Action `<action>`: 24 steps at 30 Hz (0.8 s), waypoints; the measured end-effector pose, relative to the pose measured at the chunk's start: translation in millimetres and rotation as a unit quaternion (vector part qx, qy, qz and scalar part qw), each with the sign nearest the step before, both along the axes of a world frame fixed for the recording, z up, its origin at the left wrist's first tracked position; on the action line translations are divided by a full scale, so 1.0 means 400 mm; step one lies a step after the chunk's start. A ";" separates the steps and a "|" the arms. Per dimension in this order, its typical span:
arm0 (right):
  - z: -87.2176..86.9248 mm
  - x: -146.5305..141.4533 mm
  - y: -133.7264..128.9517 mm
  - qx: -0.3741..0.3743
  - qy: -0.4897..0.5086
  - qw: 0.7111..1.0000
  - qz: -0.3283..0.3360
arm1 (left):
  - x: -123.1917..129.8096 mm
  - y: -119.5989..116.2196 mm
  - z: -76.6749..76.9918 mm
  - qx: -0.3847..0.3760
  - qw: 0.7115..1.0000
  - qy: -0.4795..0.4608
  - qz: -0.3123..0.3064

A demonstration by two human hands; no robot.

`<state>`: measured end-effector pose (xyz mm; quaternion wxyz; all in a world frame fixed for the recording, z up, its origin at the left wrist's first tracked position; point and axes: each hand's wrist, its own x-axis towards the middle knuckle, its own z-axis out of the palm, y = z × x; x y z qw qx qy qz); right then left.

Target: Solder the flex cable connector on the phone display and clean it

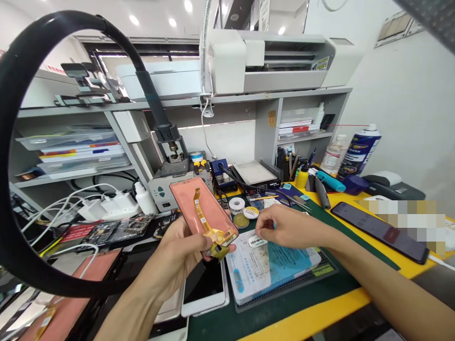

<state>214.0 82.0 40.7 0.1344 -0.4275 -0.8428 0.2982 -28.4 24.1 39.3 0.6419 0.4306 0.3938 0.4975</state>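
The left hand [177, 251] is closed around a phone screen [188, 201] and holds it up at a tilt. The screen has a pink film on it, and an orange ribbon cable [204, 220] runs down it to the bottom edge, where the fingers and folds of cable are hard to make out. The right hand [287, 227] is half open, with its thumb and fingers close to a small white tag [258, 242]. It is hard to tell if the hand has hold of the tag or only touches it. Below the tag lies a blue and white packet [270, 270] on a dark rubber mat [322, 272]. That mat sits on a green mat [355, 279], on top of a yellow worktop [313, 319]. A white phone [204, 291] lies under the left hand, partly hidden. Near the screen are a roll of solder wire [237, 205] and a small round tin [241, 220] with yellow paste in it. A black cup [283, 168] holds tools. On the shelf [71, 182], clear plastic trays [71, 154] hold papers. A dark phone [378, 232] lies on the right, beside a blurred patch that hides what is there. A black ring lamp [21, 142] cuts across the left side.
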 end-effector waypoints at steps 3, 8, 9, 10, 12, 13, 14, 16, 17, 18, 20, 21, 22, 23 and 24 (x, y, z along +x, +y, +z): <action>-0.017 0.008 0.018 0.032 -0.042 0.999 -0.013 | 0.004 0.000 -0.002 -0.004 1.000 -0.010 -0.025; -0.021 0.035 0.043 0.057 -0.078 0.995 -0.031 | 0.014 -0.006 0.006 -0.020 0.999 -0.032 -0.035; -0.017 0.039 0.045 0.061 -0.080 0.994 -0.033 | 0.015 -0.008 0.008 -0.021 0.998 -0.035 -0.038; -0.012 0.042 0.045 0.065 -0.084 0.994 -0.036 | 0.016 -0.010 0.008 -0.020 0.998 -0.038 -0.045; 0.000 0.041 0.039 0.079 -0.067 0.994 -0.040 | 0.015 -0.014 0.008 -0.013 0.997 -0.048 -0.060; 0.007 0.037 0.033 0.087 -0.038 0.995 -0.040 | 0.014 -0.015 0.006 -0.009 0.996 -0.053 -0.069; 0.013 0.030 0.023 0.091 0.003 0.995 -0.035 | 0.012 -0.015 0.004 -0.006 0.995 -0.058 -0.076; 0.021 0.007 -0.001 0.094 0.105 0.990 -0.012 | 0.006 -0.013 -0.003 -0.006 0.994 -0.062 -0.091; 0.023 -0.008 -0.016 0.094 0.144 0.985 0.006 | 0.004 -0.011 -0.007 -0.006 0.993 -0.057 -0.101; 0.023 -0.023 -0.030 0.106 0.171 0.979 0.024 | 0.001 -0.009 -0.010 -0.004 0.993 -0.050 -0.111; 0.021 -0.052 -0.057 0.173 0.179 0.966 0.067 | -0.002 -0.005 -0.016 0.003 0.991 -0.036 -0.127; 0.020 -0.064 -0.068 0.218 0.171 0.956 0.093 | -0.002 -0.004 -0.018 0.007 0.991 -0.034 -0.130; 0.019 -0.074 -0.077 0.263 0.157 0.945 0.115 | -0.002 -0.004 -0.019 0.011 0.990 -0.035 -0.134; 0.018 -0.081 -0.084 0.306 0.137 0.933 0.133 | -0.002 -0.005 -0.019 0.015 0.989 -0.038 -0.139; 0.019 -0.086 -0.089 0.344 0.114 0.921 0.143 | -0.001 -0.006 -0.019 0.019 0.988 -0.041 -0.147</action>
